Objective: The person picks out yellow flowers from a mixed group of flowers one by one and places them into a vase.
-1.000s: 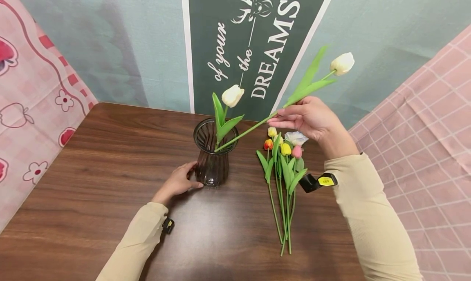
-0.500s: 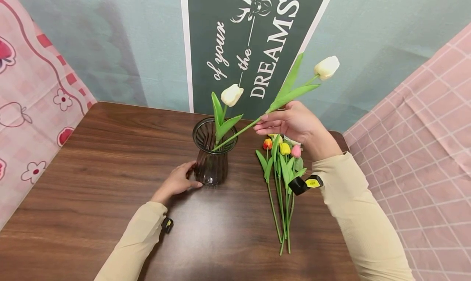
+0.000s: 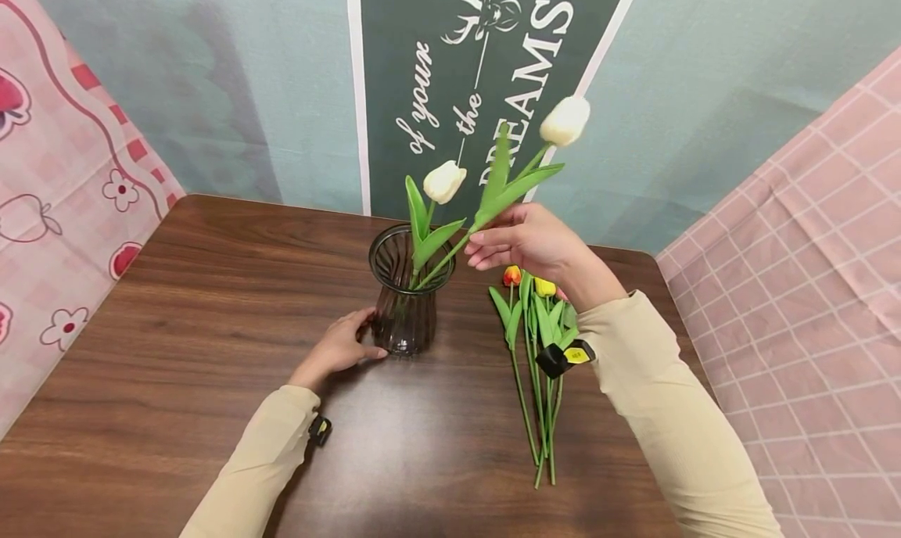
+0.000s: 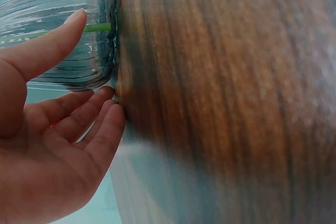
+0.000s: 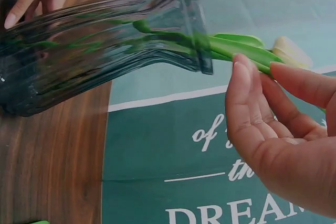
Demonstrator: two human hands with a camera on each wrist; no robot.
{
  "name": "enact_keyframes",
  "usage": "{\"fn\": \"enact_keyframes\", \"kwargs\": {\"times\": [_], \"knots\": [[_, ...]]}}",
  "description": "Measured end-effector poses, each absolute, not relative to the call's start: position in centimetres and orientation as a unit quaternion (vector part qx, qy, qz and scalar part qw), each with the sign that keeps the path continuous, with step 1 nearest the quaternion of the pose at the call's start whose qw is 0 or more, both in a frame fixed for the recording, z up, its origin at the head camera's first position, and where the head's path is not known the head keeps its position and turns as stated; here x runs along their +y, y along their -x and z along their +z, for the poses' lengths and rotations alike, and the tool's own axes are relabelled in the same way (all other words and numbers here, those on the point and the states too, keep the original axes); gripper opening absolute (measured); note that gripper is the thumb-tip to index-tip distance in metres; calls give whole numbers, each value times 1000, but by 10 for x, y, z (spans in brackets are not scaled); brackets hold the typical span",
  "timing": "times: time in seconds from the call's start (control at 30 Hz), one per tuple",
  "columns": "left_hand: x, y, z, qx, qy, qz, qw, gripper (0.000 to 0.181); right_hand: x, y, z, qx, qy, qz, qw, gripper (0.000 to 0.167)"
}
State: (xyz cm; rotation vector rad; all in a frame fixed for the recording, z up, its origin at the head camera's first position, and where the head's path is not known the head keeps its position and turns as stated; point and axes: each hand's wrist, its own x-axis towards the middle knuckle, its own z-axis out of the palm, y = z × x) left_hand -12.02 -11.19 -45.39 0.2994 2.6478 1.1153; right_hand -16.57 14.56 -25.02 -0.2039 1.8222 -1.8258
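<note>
A dark, ribbed glass vase (image 3: 406, 325) stands upright on the table. My left hand (image 3: 341, 346) loosely holds its base, thumb at the near side and fingers around the far side. One white tulip (image 3: 444, 182) with green leaves leans in the vase. Between thumb and fingers, my right hand (image 3: 536, 245) pinches a second white tulip (image 3: 501, 199) below its leaves. That tulip slants, its bloom up to the right and its stem's lower end inside the vase mouth. In the right wrist view, the fingertips (image 5: 242, 66) are beside the vase rim.
Several tulips (image 3: 545, 381), with red-orange and yellow blooms showing, lie on the brown wooden table (image 3: 232, 288) beneath my right forearm. A dark green printed banner (image 3: 422, 22) hangs behind the vase. Pink patterned cloths (image 3: 809, 303) flank both sides.
My right hand has moved left and slightly down, bringing the second tulip closer to upright and its stem deeper into the vase. My left hand and the vase stay in place.
</note>
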Motion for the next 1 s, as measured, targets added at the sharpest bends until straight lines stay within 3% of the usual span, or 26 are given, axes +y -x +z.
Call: {"fn": "enact_keyframes", "kwargs": {"times": [0.3,1.0], "knots": [[-111,120,-454,910,-104,381,125,76,149,167,-257,712,65,-642,277,19],[-112,120,-454,910,-101,382,125,76,179,164,-271,741,33,-621,253,7]]}}
